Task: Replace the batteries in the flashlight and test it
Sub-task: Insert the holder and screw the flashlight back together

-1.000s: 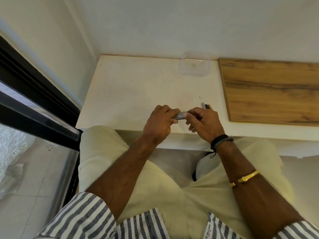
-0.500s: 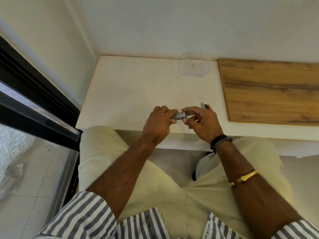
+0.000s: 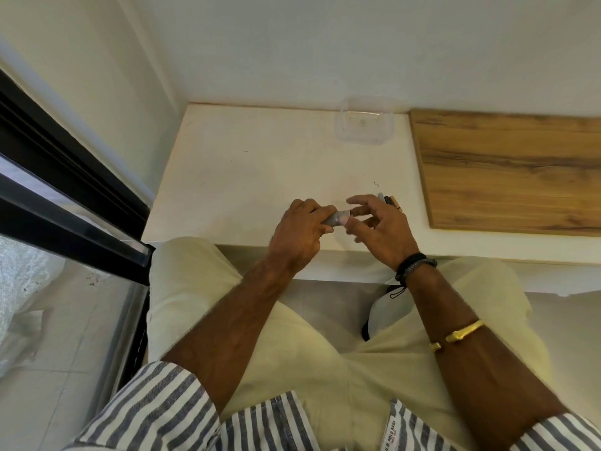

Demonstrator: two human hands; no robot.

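A small grey flashlight (image 3: 339,219) lies level above the front edge of the white counter (image 3: 253,177), held in my left hand (image 3: 300,232), which is wrapped around its body. My right hand (image 3: 383,229) is at the flashlight's right end, thumb and one finger touching the tip and the other fingers spread and lifted. Whether a cap sits on that end is hidden by the fingers. Two or three small batteries (image 3: 388,202) lie on the counter just behind my right hand, partly hidden by it.
A clear plastic container (image 3: 364,126) stands at the back of the counter against the wall. A wooden board (image 3: 507,170) covers the counter's right side. A black window frame (image 3: 65,190) runs along the left. My knees are under the counter edge.
My right hand's fingers have loosened and spread at the flashlight's end, where they pinched it tightly before. The left hand keeps its hold, almost still.
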